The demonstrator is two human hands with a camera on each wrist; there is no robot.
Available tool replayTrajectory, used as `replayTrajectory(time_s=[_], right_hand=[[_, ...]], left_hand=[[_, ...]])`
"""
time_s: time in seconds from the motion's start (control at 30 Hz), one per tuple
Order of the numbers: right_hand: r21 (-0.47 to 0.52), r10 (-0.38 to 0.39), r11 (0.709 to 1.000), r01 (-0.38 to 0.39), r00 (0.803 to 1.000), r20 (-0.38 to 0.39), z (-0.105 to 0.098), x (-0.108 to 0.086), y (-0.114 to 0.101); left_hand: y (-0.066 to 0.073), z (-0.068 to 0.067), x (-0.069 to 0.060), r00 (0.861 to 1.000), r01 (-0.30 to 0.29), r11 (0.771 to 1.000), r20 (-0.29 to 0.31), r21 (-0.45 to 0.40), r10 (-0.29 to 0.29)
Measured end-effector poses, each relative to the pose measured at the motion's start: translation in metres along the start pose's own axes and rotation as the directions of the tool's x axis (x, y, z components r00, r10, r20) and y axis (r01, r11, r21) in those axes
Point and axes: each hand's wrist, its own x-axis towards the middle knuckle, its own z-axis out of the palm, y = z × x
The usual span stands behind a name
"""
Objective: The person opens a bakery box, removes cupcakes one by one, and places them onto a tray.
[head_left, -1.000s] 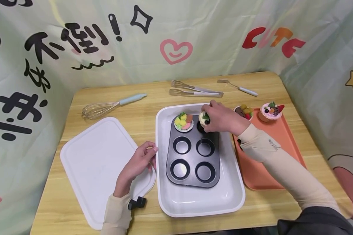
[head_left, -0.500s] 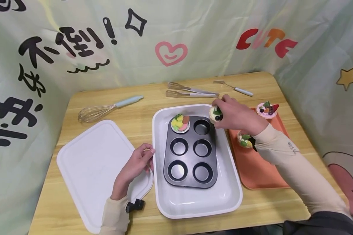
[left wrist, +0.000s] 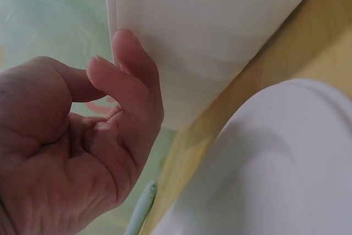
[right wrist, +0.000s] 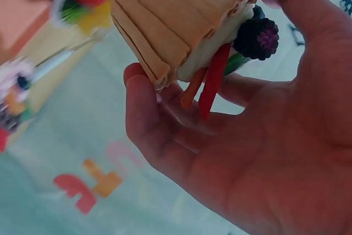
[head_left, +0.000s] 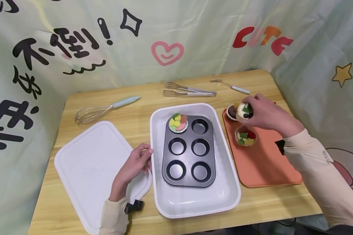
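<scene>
My right hand [head_left: 267, 115] grips a toy cupcake [head_left: 243, 112] above the back of the orange tray [head_left: 270, 168]. In the right wrist view this cupcake [right wrist: 170, 17] has a pleated tan case, cream, a dark berry and red strips. My left hand [head_left: 133, 164] touches the left rim of the white basin [head_left: 197, 202], its fingers loosely bent in the left wrist view. Inside the basin lies a dark muffin tin [head_left: 189, 153]; a fruit-topped cupcake [head_left: 178, 124] fills its back left cup. On the tray stand a chocolate cupcake [head_left: 231, 113] and a leaf-topped one [head_left: 245, 137].
A pink-topped cupcake [right wrist: 14, 97] shows in the right wrist view, mostly hidden by the hand in the head view. A white lid-like board [head_left: 94, 169] lies left of the basin. A whisk [head_left: 106, 111], tongs [head_left: 191, 91] and a fork [head_left: 230, 86] lie along the back.
My right hand has lifted the cupcake from the tin's back right cup and carried it right, over the orange tray. The left hand stays at the basin's rim.
</scene>
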Motion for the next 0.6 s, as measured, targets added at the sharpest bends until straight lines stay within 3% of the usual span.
replayTrajectory(time_s=[0.3, 0.6], right_hand=[[-0.009, 0.071, 0.997, -0.071, 0.997, -0.025, 0.001, -0.019, 0.048], [-0.045, 0.139, 0.989, -0.141, 0.990, -0.028, 0.009, -0.028, 0.075]], left_hand=[[0.002, 0.001, -0.001, 1.000, -0.003, 1.000, -0.007, 0.008, 0.003], [0.001, 0.001, -0.001, 1.000, 0.001, 1.000, -0.023, 0.019, 0.000]])
